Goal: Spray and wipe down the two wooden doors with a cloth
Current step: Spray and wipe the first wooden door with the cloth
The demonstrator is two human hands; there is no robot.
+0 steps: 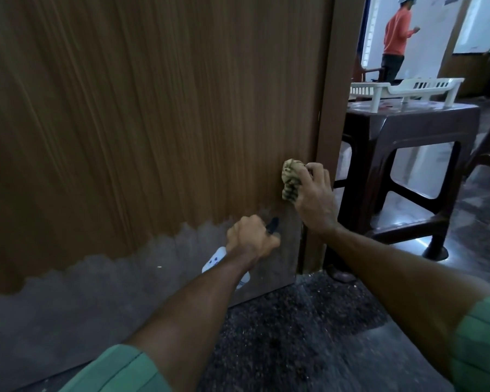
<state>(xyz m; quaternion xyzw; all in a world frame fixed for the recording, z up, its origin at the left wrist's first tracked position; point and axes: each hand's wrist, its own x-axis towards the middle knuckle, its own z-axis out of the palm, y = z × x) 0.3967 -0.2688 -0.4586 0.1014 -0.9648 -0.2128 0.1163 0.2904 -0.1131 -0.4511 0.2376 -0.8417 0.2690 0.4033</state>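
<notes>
One wooden door (153,114) is in view — its second is not seen, so at least half the task is judged left. Low on the door, near its right edge, a cloth (290,179) is gripped by the right hand (314,199); just below-left, a spray bottle (221,260) is clenched in the left hand (251,240) — the worn grey base looks unwiped.

At right of the frame, a white plastic basket (402,90) sits atop a dark brown plastic stool (402,142); a person in an orange shirt (397,38) stands at upper right, above speckled flooring (294,329).
</notes>
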